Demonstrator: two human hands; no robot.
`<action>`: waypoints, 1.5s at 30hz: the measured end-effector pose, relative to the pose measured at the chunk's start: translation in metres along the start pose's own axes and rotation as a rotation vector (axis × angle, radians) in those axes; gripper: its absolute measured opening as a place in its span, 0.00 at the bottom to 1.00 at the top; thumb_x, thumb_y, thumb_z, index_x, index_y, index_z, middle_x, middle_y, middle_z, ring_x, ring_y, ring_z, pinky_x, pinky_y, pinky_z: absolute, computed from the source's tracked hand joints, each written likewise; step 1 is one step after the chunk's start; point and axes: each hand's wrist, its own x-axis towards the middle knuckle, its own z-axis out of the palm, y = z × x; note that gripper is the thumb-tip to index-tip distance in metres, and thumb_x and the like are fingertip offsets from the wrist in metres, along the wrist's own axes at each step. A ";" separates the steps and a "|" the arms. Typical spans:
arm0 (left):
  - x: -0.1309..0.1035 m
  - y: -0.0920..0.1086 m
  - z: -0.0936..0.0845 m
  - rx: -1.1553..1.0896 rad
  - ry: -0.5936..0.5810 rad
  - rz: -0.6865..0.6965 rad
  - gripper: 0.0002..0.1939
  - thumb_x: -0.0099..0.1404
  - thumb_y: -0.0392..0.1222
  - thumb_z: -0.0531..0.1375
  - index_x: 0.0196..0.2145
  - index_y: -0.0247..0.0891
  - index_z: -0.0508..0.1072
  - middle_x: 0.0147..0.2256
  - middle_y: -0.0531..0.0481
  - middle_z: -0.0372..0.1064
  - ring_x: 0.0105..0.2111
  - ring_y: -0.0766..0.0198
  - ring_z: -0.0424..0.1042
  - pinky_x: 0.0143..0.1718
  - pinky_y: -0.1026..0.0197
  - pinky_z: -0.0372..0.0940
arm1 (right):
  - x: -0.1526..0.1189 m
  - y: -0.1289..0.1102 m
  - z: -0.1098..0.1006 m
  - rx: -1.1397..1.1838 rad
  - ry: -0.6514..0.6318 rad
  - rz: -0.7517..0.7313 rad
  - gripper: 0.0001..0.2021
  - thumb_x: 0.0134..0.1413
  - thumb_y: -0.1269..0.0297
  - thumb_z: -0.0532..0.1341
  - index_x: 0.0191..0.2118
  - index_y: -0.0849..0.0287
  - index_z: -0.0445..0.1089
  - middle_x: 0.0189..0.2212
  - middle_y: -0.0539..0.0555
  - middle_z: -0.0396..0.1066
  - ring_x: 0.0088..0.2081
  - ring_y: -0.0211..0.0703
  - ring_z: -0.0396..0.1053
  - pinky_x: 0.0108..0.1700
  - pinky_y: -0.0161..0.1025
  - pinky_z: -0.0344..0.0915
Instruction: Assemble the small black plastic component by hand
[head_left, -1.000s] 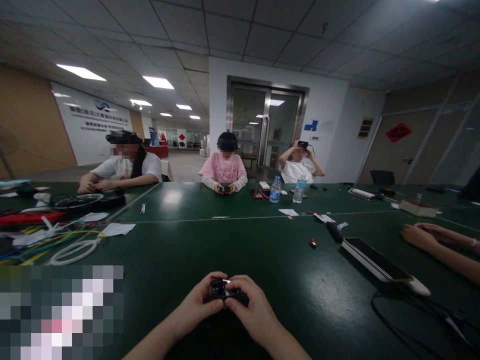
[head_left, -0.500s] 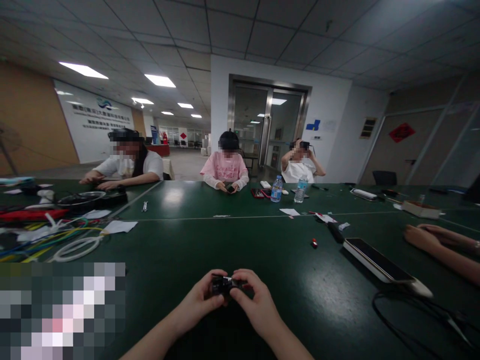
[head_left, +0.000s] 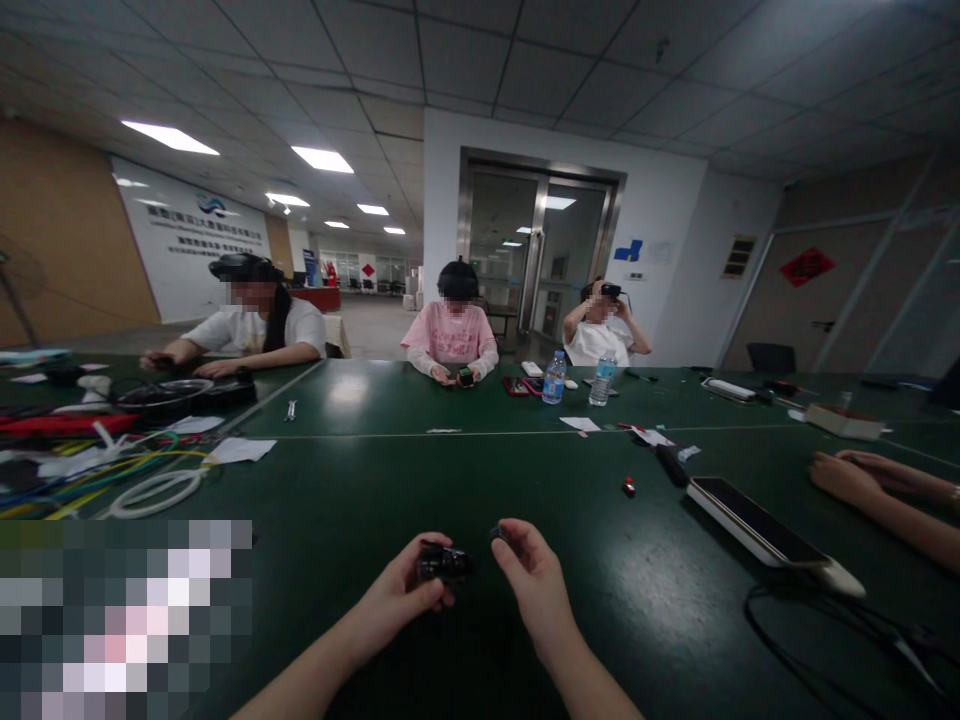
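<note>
Low in the head view, my left hand point(head_left: 409, 585) is closed around a small glossy black device point(head_left: 444, 562), gripping its left end between thumb and fingers. The device looks cylindrical toward its right end; its exact kind is too small to make out. A short gap away, my right hand point(head_left: 531, 570) pinches a small dark piece point(head_left: 497, 533) between thumb and forefinger. That piece is mostly covered by the fingertips. Both hands are held above the dark green table point(head_left: 352, 490).
A phone-like device point(head_left: 761, 522) and a black cable point(head_left: 780, 640) lie to the right, near another person's hands point(head_left: 847, 478). A small red item point(head_left: 628, 487) is ahead. Tangled cables point(head_left: 154, 492) spread at left. Bottles point(head_left: 554, 378) stand farther back, before seated people.
My right hand has come away from the black device and moved right with a small dark piece in its fingertips. My left hand still holds the device.
</note>
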 end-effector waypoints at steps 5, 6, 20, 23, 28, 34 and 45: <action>0.000 0.001 0.001 -0.002 0.024 -0.005 0.21 0.56 0.44 0.61 0.46 0.44 0.60 0.39 0.48 0.68 0.35 0.60 0.70 0.37 0.56 0.62 | 0.001 0.004 -0.002 0.094 0.075 0.087 0.17 0.44 0.56 0.63 0.40 0.57 0.69 0.38 0.54 0.70 0.40 0.46 0.68 0.42 0.42 0.65; 0.000 0.000 0.001 -0.001 0.030 -0.008 0.21 0.56 0.44 0.61 0.47 0.44 0.60 0.39 0.48 0.68 0.35 0.60 0.70 0.37 0.56 0.61 | 0.001 0.005 -0.002 0.117 0.092 0.107 0.17 0.43 0.55 0.63 0.40 0.56 0.69 0.38 0.54 0.71 0.40 0.46 0.68 0.41 0.41 0.65; 0.002 -0.003 0.000 0.002 0.032 -0.014 0.23 0.56 0.43 0.61 0.48 0.44 0.59 0.40 0.48 0.67 0.35 0.59 0.70 0.36 0.56 0.61 | 0.000 0.004 0.001 0.231 0.115 0.189 0.20 0.39 0.55 0.66 0.41 0.55 0.69 0.37 0.53 0.71 0.38 0.44 0.69 0.37 0.37 0.65; 0.002 -0.004 0.000 0.004 0.030 -0.008 0.23 0.55 0.43 0.61 0.47 0.44 0.59 0.40 0.48 0.66 0.35 0.60 0.70 0.36 0.56 0.61 | -0.001 0.003 0.002 0.162 0.044 0.140 0.18 0.42 0.56 0.65 0.40 0.57 0.69 0.38 0.54 0.72 0.41 0.45 0.68 0.41 0.39 0.65; 0.002 -0.004 0.003 -0.005 0.038 0.008 0.23 0.54 0.44 0.63 0.46 0.44 0.61 0.38 0.49 0.66 0.33 0.60 0.69 0.35 0.57 0.61 | -0.007 -0.001 0.009 0.003 -0.150 0.037 0.14 0.45 0.59 0.63 0.40 0.58 0.70 0.36 0.54 0.71 0.40 0.46 0.68 0.45 0.44 0.64; 0.001 -0.006 0.005 -0.055 0.032 0.044 0.21 0.53 0.43 0.63 0.44 0.43 0.62 0.36 0.51 0.66 0.33 0.62 0.68 0.35 0.57 0.61 | -0.016 -0.011 0.016 -0.239 -0.258 -0.113 0.10 0.44 0.67 0.63 0.36 0.53 0.72 0.44 0.54 0.67 0.48 0.47 0.64 0.52 0.46 0.57; 0.002 -0.009 0.004 -0.025 0.005 0.033 0.20 0.54 0.43 0.62 0.44 0.41 0.62 0.36 0.50 0.66 0.34 0.62 0.68 0.37 0.56 0.62 | -0.019 -0.014 0.015 -0.375 -0.306 -0.145 0.12 0.44 0.71 0.62 0.37 0.51 0.72 0.43 0.53 0.67 0.47 0.46 0.65 0.50 0.45 0.60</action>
